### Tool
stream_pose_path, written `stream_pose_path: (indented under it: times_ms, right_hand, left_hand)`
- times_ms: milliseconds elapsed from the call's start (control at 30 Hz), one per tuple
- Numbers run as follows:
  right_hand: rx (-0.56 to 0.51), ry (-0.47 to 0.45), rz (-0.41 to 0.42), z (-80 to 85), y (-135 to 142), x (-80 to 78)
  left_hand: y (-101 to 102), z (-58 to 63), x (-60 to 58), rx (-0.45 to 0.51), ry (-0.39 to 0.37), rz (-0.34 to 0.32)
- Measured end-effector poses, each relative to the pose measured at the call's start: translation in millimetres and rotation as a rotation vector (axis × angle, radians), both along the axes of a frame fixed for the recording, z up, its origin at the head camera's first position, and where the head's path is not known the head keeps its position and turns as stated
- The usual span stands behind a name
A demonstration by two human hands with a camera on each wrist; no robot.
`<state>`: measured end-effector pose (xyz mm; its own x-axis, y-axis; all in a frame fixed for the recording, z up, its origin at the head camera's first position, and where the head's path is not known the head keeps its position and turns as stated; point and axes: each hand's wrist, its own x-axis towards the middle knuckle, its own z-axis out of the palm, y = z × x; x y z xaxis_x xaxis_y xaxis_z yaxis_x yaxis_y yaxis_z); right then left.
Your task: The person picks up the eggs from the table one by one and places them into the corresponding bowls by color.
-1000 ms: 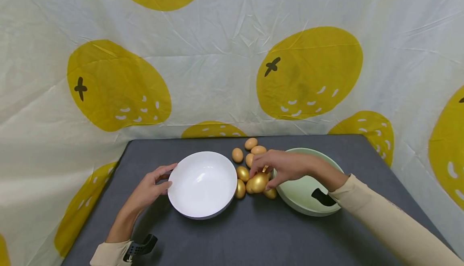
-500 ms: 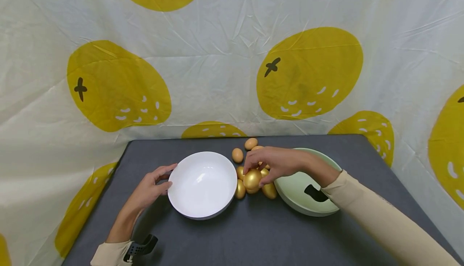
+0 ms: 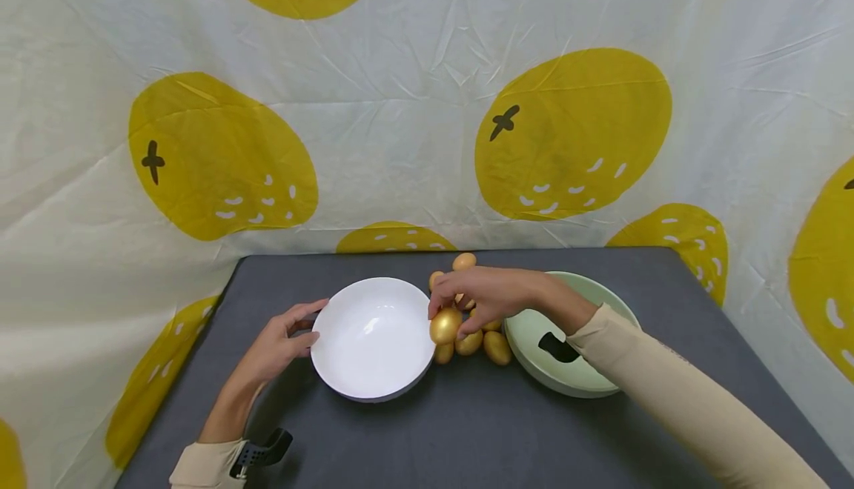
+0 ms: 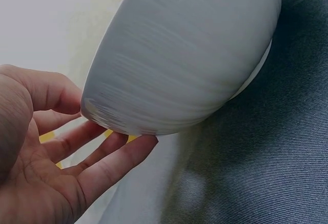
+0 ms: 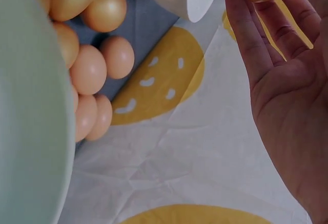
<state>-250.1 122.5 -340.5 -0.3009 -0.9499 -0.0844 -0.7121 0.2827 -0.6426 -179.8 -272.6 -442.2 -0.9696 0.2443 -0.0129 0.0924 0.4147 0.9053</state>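
Note:
My left hand (image 3: 276,341) grips the left edge of a white bowl (image 3: 373,337) that stands on the table; in the left wrist view its thumb and fingers meet the bowl's rim and outer wall. Between thumb and fingertips, my right hand (image 3: 490,293) pinches a golden egg (image 3: 445,325) right at the white bowl's right rim. Several more golden eggs (image 3: 497,348) lie beneath and beside that hand. Behind it, brown eggs (image 3: 464,261) are partly hidden; the right wrist view shows several brown eggs (image 5: 88,70) in a cluster.
A pale green bowl (image 3: 527,337) stands right of the eggs, under the right forearm, with a dark strap end (image 3: 559,348) over it. Dark grey cloth covers the table (image 3: 427,437). A white curtain (image 3: 394,141) with yellow fruit prints hangs behind.
My right hand has moved left with the golden egg, from above the egg pile to the white bowl's right rim. My left hand has stayed on the bowl.

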Motion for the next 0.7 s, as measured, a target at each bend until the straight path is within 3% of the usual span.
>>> stream_pose_path:
  times_ms: [400, 700]
  right_hand:
    - [-0.064, 0.023, 0.074, -12.5, -28, -10.6]
    - [-0.009, -0.017, 0.081, -19.0, -48, -14.7]
  left_hand:
    - [0, -1.1, -2.3, 0.016, -0.005, -0.001]
    - [1, -0.3, -1.3, 0.047, -0.019, -0.007]
